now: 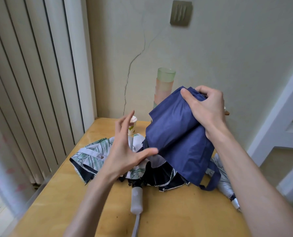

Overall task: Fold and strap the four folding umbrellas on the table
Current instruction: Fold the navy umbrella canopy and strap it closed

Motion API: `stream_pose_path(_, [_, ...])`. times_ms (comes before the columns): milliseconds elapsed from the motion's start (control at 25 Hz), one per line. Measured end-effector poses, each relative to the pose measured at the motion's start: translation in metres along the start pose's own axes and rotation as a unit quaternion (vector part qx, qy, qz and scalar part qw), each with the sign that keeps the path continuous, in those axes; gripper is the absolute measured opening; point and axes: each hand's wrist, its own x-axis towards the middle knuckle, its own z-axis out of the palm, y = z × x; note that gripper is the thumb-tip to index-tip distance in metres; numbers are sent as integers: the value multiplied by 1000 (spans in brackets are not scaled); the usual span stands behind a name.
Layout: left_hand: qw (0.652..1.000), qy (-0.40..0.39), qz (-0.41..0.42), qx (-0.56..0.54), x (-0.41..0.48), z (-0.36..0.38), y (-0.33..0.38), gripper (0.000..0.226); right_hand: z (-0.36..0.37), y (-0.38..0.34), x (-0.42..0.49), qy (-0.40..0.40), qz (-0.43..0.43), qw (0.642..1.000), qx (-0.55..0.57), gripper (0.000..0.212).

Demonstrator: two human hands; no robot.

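head view. right hand (205, 108) curled round the top end of the blue umbrella (176, 139), bunching the cloth there; likely so the folds don't spring loose. the umbrella is held tilted above the table (74, 202), not resting on it. left hand (125, 151) wide, fingers spread, holding nothing; thumb just at the lower edge of the blue cloth, probably about to smooth or wrap the panels. its strap (212, 178) hangs free at the low end, not yet fastened. under it, a leaf-print umbrella (94, 156) lies loose and unfolded on the table, pale handle (136, 199) pointing toward the person. a silver umbrella (224, 185) lies to the right, partly hidden. a fourth is not visible.
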Motion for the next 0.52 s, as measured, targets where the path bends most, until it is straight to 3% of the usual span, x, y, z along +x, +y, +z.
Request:
stream_pose_path(80, [991,62,98,68,1,14,17,103,6,-1,-6,1,-11,1000,-3,41])
stream_pose_path(160, [979,35,149,134,-2,37,31,99,13,-6,-15,-8,-34,999,12,43])
stream_pose_path(280, [984,47,106,138,-8,51,24,101,21,-13,-25,-30,-45,997,55,44])
stream_pose_path(400, [992,69,78,65,-11,46,19,102,27,-18,-30,-60,-50,995,64,32])
stream_pose_path(480, [994,87,63,27,-13,45,19,99,28,-22,-31,-112,-59,990,63,19])
stream_pose_path(520, [994,97,51,16,-14,46,19,96,27,-24,-32,-147,-72,985,52,24])
